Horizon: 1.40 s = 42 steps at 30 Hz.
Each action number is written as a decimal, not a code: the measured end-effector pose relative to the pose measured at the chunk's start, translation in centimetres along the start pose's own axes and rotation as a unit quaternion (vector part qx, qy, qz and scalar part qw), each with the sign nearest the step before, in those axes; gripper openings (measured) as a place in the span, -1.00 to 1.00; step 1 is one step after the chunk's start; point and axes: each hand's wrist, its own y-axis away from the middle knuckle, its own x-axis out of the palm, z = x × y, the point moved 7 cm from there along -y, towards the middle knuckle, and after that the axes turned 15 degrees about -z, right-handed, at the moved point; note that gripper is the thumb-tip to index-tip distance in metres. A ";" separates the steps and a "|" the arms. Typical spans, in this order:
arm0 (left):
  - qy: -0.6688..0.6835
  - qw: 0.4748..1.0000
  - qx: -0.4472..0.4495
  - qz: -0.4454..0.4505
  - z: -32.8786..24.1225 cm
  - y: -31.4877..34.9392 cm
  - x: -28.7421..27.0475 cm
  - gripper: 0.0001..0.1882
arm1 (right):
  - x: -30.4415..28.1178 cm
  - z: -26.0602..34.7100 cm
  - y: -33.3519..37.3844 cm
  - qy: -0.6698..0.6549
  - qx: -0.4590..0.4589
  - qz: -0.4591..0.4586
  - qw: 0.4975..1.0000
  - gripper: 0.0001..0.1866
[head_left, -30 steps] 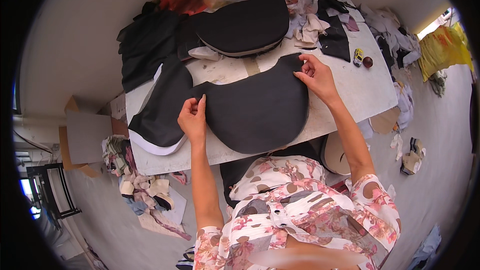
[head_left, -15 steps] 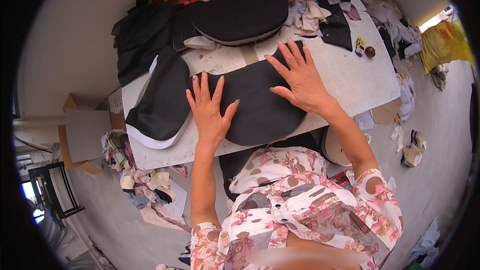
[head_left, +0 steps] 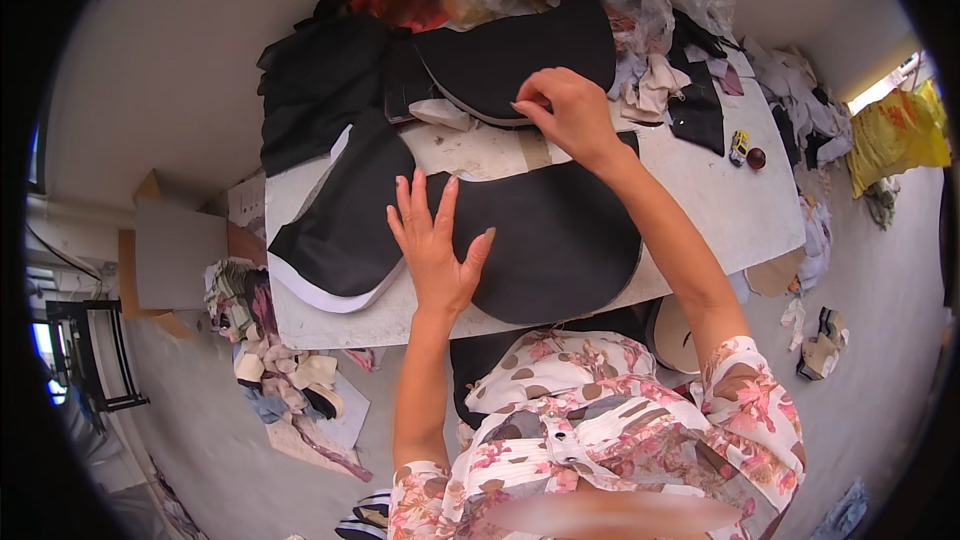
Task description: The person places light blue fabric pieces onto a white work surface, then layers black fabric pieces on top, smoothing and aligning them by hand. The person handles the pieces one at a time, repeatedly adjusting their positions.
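Note:
A black curved cut piece of sheet material (head_left: pixel 550 230) lies flat on the white table in front of me. My left hand (head_left: pixel 437 255) rests at this piece's left end, fingers spread, its thumb over the black surface. Farther back is a stack of black half-round pieces (head_left: pixel 520 55) with a pale layered edge. Over the front edge of that stack, my right hand (head_left: pixel 572 118) is closed, thumb and fingertips pinched together. Whether the pinch holds the edge of the top piece cannot be made out. Left of my left hand lies a pile of black curved pieces (head_left: pixel 350 220) with white underneath.
Black cloth (head_left: pixel 325 90) is heaped at the table's back left. Plastic bags (head_left: pixel 650 10) and scraps crowd the far edge. A small yellow toy car (head_left: pixel 739 148) and a dark red ball (head_left: pixel 756 158) sit at right. Fabric scraps (head_left: pixel 290 375) lie on the floor left.
My right hand has lifted off the flat black piece, moved back to the half-round stack and closed its fingers. My left hand stays spread at the piece's left end. The view has shifted slightly.

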 end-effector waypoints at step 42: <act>0.462 0.811 -0.276 -0.230 3.6 -10.1 -3.6 -0.80 | -11.4 -2.6 -2.9 -0.347 0.218 -0.048 0.911 -0.70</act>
